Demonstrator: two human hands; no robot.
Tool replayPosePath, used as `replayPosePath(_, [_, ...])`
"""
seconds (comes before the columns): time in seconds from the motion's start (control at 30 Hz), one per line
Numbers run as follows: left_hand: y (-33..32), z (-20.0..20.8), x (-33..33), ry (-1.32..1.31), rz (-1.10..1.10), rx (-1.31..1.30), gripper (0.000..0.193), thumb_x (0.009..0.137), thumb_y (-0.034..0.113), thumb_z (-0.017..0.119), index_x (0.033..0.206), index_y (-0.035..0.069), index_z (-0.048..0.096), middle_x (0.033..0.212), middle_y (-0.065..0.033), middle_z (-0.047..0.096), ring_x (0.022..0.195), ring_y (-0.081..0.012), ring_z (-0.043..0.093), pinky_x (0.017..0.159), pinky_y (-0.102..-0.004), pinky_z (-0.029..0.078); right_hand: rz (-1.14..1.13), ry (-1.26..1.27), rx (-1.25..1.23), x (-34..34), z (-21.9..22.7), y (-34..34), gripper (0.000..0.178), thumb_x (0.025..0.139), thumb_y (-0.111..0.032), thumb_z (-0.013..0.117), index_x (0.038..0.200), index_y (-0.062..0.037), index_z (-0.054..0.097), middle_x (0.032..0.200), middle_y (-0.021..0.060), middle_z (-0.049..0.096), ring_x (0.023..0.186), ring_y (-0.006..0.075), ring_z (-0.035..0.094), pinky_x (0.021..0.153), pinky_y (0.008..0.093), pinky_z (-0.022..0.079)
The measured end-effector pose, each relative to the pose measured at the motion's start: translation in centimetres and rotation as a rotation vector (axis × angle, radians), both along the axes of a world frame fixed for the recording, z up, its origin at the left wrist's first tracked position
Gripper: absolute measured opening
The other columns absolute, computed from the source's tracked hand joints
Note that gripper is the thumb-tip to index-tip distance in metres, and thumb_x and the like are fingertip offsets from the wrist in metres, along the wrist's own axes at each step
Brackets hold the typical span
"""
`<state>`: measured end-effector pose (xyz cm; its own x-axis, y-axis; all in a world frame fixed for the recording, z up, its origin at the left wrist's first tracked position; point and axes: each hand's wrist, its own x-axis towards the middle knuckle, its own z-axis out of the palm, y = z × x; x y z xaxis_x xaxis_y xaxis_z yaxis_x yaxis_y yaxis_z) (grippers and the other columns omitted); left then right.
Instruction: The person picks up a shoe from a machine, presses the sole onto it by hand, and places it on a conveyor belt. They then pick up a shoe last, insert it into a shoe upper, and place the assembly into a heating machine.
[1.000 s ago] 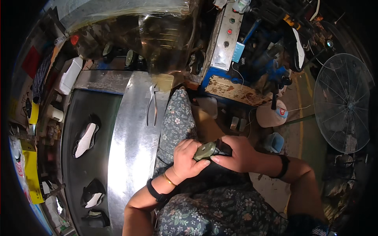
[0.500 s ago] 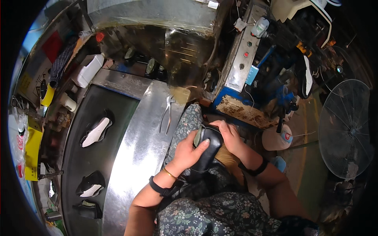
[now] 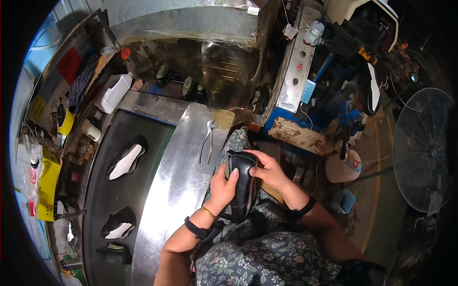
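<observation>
A black leather shoe upper (image 3: 242, 183) rests over my lap, its toe or heel end pointing away from me. My left hand (image 3: 222, 188) is closed around its left side, thumb lying on the leather. On the far right side my right hand (image 3: 271, 170) grips it too, with the thumb pressed on top and fingers at the far end. Left of the shoe, pincers (image 3: 206, 143) lie on the shiny metal table (image 3: 164, 190).
Beyond the table's left side, a dark conveyor belt (image 3: 138, 176) carries several black shoe uppers, one with a white sole side up (image 3: 126, 161). A machine with a button panel (image 3: 296, 66) stands ahead right. A large fan (image 3: 422, 150) and a blue bin (image 3: 343, 201) are at right.
The shoe has turned more upright and come slightly left. My right hand has shifted from its far edge to its right side, with the thumb now on the leather.
</observation>
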<state>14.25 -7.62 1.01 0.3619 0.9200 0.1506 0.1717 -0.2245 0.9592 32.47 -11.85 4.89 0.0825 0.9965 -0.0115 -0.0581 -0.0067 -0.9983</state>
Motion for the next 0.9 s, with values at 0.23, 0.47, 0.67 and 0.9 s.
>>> replayPosePath(0.23, [-0.8, 0.8, -1.3, 0.037, -0.036, 0.133, 0.047, 0.096, 0.032, 0.054, 0.127, -0.002, 0.050, 0.108, -0.0256, 0.062, 0.102, -0.0433, 0.059, 0.088, -0.0442, 0.047, -0.011, -0.022, 0.037, 0.0, -1.3, 0.9, 0.052, 0.089, -0.032, 0.071, 0.129, -0.0030, 0.058, 0.114, 0.0027, 0.065, 0.104, 0.0099, 0.056, 0.092, 0.0268, 0.045])
replayPosePath(0.47, [-5.9, 2.0, -4.0, 0.216, -0.087, -0.177, 0.109, 0.075, 0.022, 0.083, 0.152, -0.001, 0.010, 0.132, -0.0226, 0.053, 0.118, -0.0345, 0.056, 0.099, -0.0365, 0.045, -0.040, -0.242, -0.066, -1.0, -1.3, 3.9, 0.044, 0.098, -0.039, 0.055, 0.126, -0.0054, 0.062, 0.100, 0.0046, 0.069, 0.089, 0.0101, 0.062, 0.083, 0.0273, 0.050])
replayPosePath(0.67, [-1.7, 3.8, -10.5, -0.582, -0.051, -0.747, 0.086, 0.079, -0.008, 0.072, 0.150, -0.001, 0.024, 0.126, -0.0088, 0.058, 0.109, -0.0170, 0.058, 0.095, -0.0327, 0.049, 0.094, -0.249, -0.249, -3.8, -2.9, 13.1, 0.057, 0.093, -0.055, 0.054, 0.122, -0.0053, 0.060, 0.095, 0.0077, 0.058, 0.082, 0.0161, 0.058, 0.077, 0.0316, 0.051])
replayPosePath(0.9, [-6.0, 0.4, -14.0, -0.176, 0.214, -0.579, 0.088, 0.081, 0.001, 0.075, 0.152, 0.002, 0.021, 0.134, -0.0087, 0.051, 0.117, -0.0150, 0.051, 0.099, -0.0286, 0.043, -0.022, -1.189, -0.244, -11.3, -8.7, 19.0, 0.058, 0.076, -0.038, 0.073, 0.114, 0.0039, 0.060, 0.129, 0.0206, 0.046, 0.120, 0.0390, 0.046, 0.104, 0.0409, 0.038])
